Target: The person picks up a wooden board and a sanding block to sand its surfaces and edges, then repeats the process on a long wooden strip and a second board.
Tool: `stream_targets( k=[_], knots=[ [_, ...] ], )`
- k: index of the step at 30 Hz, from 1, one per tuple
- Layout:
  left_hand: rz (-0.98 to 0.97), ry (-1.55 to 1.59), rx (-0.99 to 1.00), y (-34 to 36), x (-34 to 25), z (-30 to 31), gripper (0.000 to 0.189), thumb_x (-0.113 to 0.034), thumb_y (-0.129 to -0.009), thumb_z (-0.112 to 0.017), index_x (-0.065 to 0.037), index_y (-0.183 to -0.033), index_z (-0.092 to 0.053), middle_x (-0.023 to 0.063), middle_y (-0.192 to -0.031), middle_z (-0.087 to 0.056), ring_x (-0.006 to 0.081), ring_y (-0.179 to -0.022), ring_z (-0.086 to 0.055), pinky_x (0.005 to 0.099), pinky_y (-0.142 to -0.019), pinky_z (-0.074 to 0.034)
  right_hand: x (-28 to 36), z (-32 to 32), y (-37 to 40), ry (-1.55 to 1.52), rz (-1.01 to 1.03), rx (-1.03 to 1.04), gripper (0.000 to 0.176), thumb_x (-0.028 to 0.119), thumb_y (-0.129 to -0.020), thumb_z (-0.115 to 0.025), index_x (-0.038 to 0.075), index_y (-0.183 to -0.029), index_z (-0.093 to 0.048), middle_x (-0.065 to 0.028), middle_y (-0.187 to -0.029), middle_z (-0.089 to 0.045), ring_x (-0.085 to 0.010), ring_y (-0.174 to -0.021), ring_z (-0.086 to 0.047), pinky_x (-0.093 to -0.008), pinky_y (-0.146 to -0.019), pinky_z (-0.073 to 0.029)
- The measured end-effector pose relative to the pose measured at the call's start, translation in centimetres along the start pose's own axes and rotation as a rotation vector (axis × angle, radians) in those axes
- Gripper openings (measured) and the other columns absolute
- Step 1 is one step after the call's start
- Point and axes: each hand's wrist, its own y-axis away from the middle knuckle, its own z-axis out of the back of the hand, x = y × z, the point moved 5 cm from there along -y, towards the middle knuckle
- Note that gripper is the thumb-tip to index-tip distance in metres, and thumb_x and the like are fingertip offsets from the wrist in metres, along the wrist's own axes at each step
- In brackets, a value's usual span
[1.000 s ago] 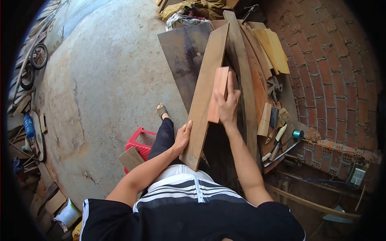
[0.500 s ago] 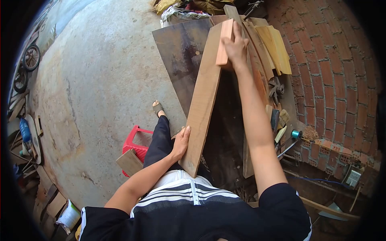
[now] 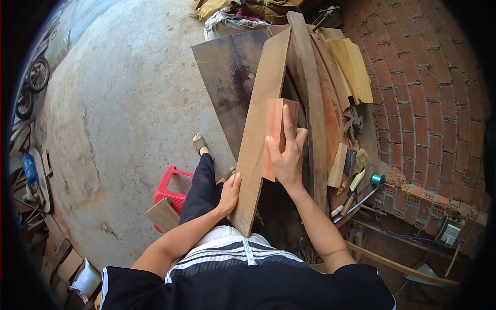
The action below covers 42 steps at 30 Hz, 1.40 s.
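Note:
A long brown wooden board (image 3: 261, 119) runs from near my waist up and away across a dark panel (image 3: 227, 67). My left hand (image 3: 229, 194) grips the board's left edge near its close end, thumb on top. In my right hand (image 3: 289, 160) is a reddish rectangular wooden block (image 3: 274, 124), held against the board's right edge about midway along. The index finger lies stretched along the block, with the thumb on its left side. The block's underside is hidden.
Long planks (image 3: 312, 103) lie to the right, with a yellowish wood piece (image 3: 351, 70) behind. Hand tools (image 3: 354, 183) and a teal spool (image 3: 378, 179) sit near the brick wall (image 3: 418, 119). A red plastic stool (image 3: 170, 188) stands left of my leg.
My right hand has drawn the reddish block from the board's far end back toward me, to about its middle. My left hand stays on the board's near left edge.

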Motion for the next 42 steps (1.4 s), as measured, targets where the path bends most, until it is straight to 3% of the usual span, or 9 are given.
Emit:
stream_targets(
  k=[10, 13, 18, 26, 28, 32, 38, 40, 42],
  knots=[
    [-0.057, -0.058, -0.015, -1.0, 1.6, 0.6, 0.052, -0.049, -0.108, -0.041, -0.004, -0.115, -0.064, 0.0015, -0.099, -0.067, 0.0097, -0.091, -0.059, 0.0273, -0.084, -0.048, -4.2, -1.6, -27.7, 0.004, -0.321, -0.009, 0.089, 0.029, -0.077, -0.067, 0.038, -0.158, -0.029, -0.0262, -0.144, -0.044, -0.0445, -0.13, -0.051, -0.0422, -0.109, -0.043],
    [-0.018, 0.02, 0.014, -0.8, 1.1, 0.1, 0.051, -0.049, -0.108, -0.041, -0.004, -0.115, -0.065, 0.0014, -0.099, -0.068, 0.0093, -0.089, -0.06, 0.0271, -0.081, -0.049, -9.6, -3.6, -32.8, -0.365, -0.131, -0.067, 0.09, 0.03, -0.075, -0.067, 0.031, -0.158, -0.032, -0.0203, -0.152, -0.046, -0.0385, -0.135, -0.049, -0.0414, -0.113, -0.039],
    [-0.031, -0.025, -0.064, -0.6, 0.2, 0.1, 0.045, -0.044, -0.107, -0.047, -0.003, -0.104, -0.065, -0.0001, -0.092, -0.066, 0.0083, -0.082, -0.056, 0.0262, -0.076, -0.047, -13.2, 1.8, -22.3, 0.179, 0.009, -0.153, 0.069, 0.031, -0.086, -0.061, 0.046, -0.151, -0.04, -0.0296, -0.122, -0.049, -0.0537, -0.117, -0.05, -0.0552, -0.105, -0.041],
    [-0.074, -0.118, -0.168, -1.0, 0.9, 0.7, 0.051, -0.05, -0.104, -0.053, -0.003, -0.084, -0.059, 0.0, -0.077, -0.057, 0.0097, -0.071, -0.047, 0.0287, -0.065, -0.042, -23.4, 8.7, -9.3, 0.33, -0.307, -0.208, 0.077, 0.018, -0.088, -0.063, 0.03, -0.157, -0.032, -0.0244, -0.135, -0.045, -0.0499, -0.121, -0.047, -0.0545, -0.105, -0.038],
    [-0.11, -0.201, -0.219, -0.5, 0.4, 0.7, 0.053, -0.051, -0.102, -0.055, -0.003, -0.082, -0.059, 0.0005, -0.075, -0.057, 0.0101, -0.071, -0.047, 0.0291, -0.064, -0.042, -21.3, 7.5, -6.8, 0.477, -0.075, -0.392, 0.07, 0.022, -0.09, -0.066, 0.021, -0.154, -0.038, -0.0216, -0.139, -0.044, -0.0446, -0.122, -0.046, -0.0542, -0.105, -0.036],
    [-0.214, -0.287, -0.297, 0.1, 0.1, 1.0, 0.058, -0.055, -0.1, -0.058, -0.001, -0.079, -0.059, 0.0025, -0.073, -0.058, 0.0113, -0.071, -0.049, 0.0306, -0.065, -0.045, -9.7, 2.4, 2.5, 0.005, -0.145, 0.01, 0.074, 0.049, -0.097, -0.056, 0.007, -0.154, -0.033, -0.023, -0.134, -0.055, -0.0436, -0.12, -0.057, -0.0513, -0.098, -0.047],
    [-0.301, -0.5, -0.379, -0.1, 0.4, 1.0, 0.054, -0.05, -0.101, -0.057, 0.004, -0.098, -0.058, 0.0141, -0.087, -0.066, 0.0211, -0.078, -0.059, 0.0357, -0.073, -0.05, -8.7, -7.0, 11.1, -0.341, -0.433, 0.175, 0.078, 0.02, -0.091, -0.056, 0.006, -0.158, -0.019, -0.0344, -0.131, -0.057, -0.0523, -0.112, -0.061, -0.0513, -0.099, -0.049],
    [-0.218, -0.576, -0.284, 0.1, 0.0, 0.0, 0.052, -0.046, -0.103, -0.055, 0.005, -0.108, -0.056, 0.0191, -0.095, -0.067, 0.027, -0.082, -0.063, 0.0385, -0.077, -0.05, -10.1, -5.6, 10.6, -0.321, -0.492, 0.154, 0.073, 0.014, -0.089, -0.055, 0.0, -0.155, -0.027, -0.033, -0.146, -0.045, -0.0464, -0.129, -0.051, -0.047, -0.108, -0.044],
    [-0.221, -0.769, 0.079, -0.3, -0.2, -2.4, 0.046, -0.039, -0.104, -0.054, 0.006, -0.114, -0.052, 0.0197, -0.101, -0.067, 0.0269, -0.083, -0.067, 0.0387, -0.074, -0.054, -10.1, -1.8, 10.7, -0.164, -0.462, 0.047, 0.063, 0.014, -0.092, -0.057, -0.001, -0.15, -0.036, -0.0275, -0.127, -0.058, -0.0439, -0.119, -0.056, -0.0491, -0.102, -0.046]
  ],
)
